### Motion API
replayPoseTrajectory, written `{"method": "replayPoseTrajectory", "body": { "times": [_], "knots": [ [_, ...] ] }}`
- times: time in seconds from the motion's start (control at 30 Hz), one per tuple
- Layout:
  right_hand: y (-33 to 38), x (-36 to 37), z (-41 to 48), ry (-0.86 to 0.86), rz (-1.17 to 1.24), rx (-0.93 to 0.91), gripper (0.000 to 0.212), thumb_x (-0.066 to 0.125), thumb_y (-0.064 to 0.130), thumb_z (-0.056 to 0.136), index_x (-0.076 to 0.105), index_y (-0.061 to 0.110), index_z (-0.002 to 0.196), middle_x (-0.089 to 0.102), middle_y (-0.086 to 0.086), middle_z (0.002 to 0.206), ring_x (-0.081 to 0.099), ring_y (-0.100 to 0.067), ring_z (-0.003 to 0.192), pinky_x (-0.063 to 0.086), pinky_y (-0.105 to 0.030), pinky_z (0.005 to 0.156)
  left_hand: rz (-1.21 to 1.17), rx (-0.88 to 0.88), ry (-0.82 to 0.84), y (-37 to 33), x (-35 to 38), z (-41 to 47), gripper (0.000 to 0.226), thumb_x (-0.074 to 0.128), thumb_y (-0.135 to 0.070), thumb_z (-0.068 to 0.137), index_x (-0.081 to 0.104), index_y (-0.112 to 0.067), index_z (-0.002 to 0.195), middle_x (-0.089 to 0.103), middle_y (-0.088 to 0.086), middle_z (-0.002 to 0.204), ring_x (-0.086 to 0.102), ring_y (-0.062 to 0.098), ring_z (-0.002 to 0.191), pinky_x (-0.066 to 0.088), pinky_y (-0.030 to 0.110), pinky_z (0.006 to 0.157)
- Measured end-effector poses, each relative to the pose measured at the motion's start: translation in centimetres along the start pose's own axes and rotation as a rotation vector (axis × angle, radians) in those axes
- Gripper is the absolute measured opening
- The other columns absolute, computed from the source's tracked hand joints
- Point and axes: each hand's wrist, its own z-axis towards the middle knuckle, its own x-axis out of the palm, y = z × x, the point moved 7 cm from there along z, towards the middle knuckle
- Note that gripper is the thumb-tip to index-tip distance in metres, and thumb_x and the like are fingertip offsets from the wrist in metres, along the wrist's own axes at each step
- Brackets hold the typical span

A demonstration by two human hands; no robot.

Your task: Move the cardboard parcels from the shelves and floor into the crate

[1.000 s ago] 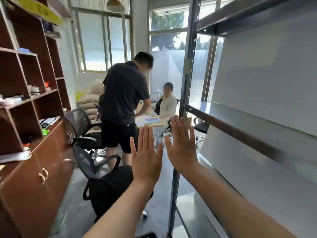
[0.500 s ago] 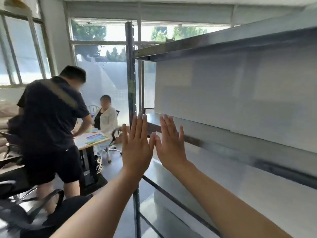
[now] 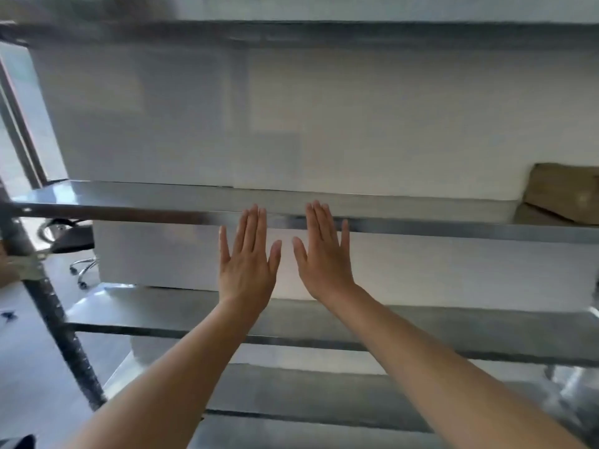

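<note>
A person faces a metal shelf rack set against a white wall (image 3: 356, 124), with both bare forearms raised in front of it. The left hand (image 3: 247, 264) and the right hand (image 3: 324, 257) are side by side, backs to the camera. Their fingers (image 3: 256, 222) are straight and pressed close together, and the thumbs are spread inward towards each other but apart. The right little finger stands slightly off from the rest. The fingertips overlap the front edge of the middle shelf (image 3: 129, 196) in the view; whether they touch it cannot be told.

The one cardboard parcel (image 3: 564, 192) in view lies tilted at the far right end of that middle shelf, well apart from both hands, and the picture's edge cuts it off. Its brown face is too blurred to show any label or print.

The top shelf (image 3: 291, 34) crosses above and a lower shelf (image 3: 453, 325) runs behind the forearms. On the left, the rack's dark perforated upright (image 3: 55, 306) slants down. Beyond it stands a black office chair (image 3: 73, 238) on a chrome castor base (image 3: 82, 267), and a window frame (image 3: 19, 118) is near the left edge.
</note>
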Motion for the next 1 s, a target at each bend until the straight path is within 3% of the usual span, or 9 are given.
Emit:
{"method": "replayPoseTrajectory", "body": {
  "times": [0.23, 0.47, 0.6, 0.77, 1.0],
  "knots": [
    [-18.5, -10.4, -7.9, -0.062, -0.116, 0.214, 0.063, 0.02, 0.043, 0.105, -0.005, 0.017, 0.157, -0.012, 0.002, 0.164, -0.015, -0.011, 0.149, -0.01, -0.045, 0.121, -0.158, 0.205, 0.034, -20.9, 1.1, -1.5, 0.064, -0.001, -0.05, 0.103, -0.015, -0.017, 0.155, -0.017, -0.001, 0.164, -0.016, 0.013, 0.15, -0.005, 0.047, 0.123],
    [-38.2, -22.9, -20.4, -0.055, -0.353, 0.458, 0.062, 0.023, 0.04, 0.105, 0.005, 0.011, 0.157, 0.001, -0.002, 0.165, -0.005, -0.014, 0.151, -0.007, -0.047, 0.121, -0.342, 0.463, 0.105, -46.5, 1.9, -8.6, 0.062, 0.008, -0.047, 0.105, 0.001, -0.015, 0.158, 0.001, 0.001, 0.165, -0.003, 0.012, 0.152, -0.003, 0.047, 0.123],
    [-47.6, -29.4, -30.1, -0.074, -0.453, 0.615, 0.063, 0.023, 0.041, 0.104, 0.003, 0.012, 0.157, 0.0, -0.002, 0.165, -0.005, -0.014, 0.151, -0.006, -0.049, 0.121, -0.443, 0.626, 0.153, -60.2, 1.7, -14.2, 0.062, 0.005, -0.046, 0.103, 0.001, -0.016, 0.158, -0.001, -0.001, 0.165, -0.002, 0.012, 0.152, -0.003, 0.048, 0.122],
    [-55.2, -36.0, -42.6, -0.072, -0.562, 0.866, 0.063, 0.027, 0.039, 0.104, 0.007, 0.012, 0.157, 0.002, 0.0, 0.165, -0.004, -0.013, 0.151, -0.007, -0.049, 0.12, -0.522, 0.856, 0.2, -73.0, 0.5, -22.7, 0.063, 0.004, -0.046, 0.102, -0.002, -0.016, 0.158, -0.004, 0.0, 0.165, -0.005, 0.013, 0.152, -0.007, 0.046, 0.122],
    [-60.8, -40.8, -56.4, -0.053, -0.63, 1.135, 0.062, 0.022, 0.04, 0.105, 0.002, 0.013, 0.157, -0.003, 0.0, 0.165, -0.009, -0.012, 0.15, -0.008, -0.048, 0.121, -0.606, 1.13, 0.278, -83.4, 2.1, -32.7, 0.061, 0.014, -0.043, 0.106, 0.001, -0.016, 0.158, -0.002, -0.001, 0.166, -0.005, 0.011, 0.152, -0.003, 0.049, 0.122]
  ]
}}
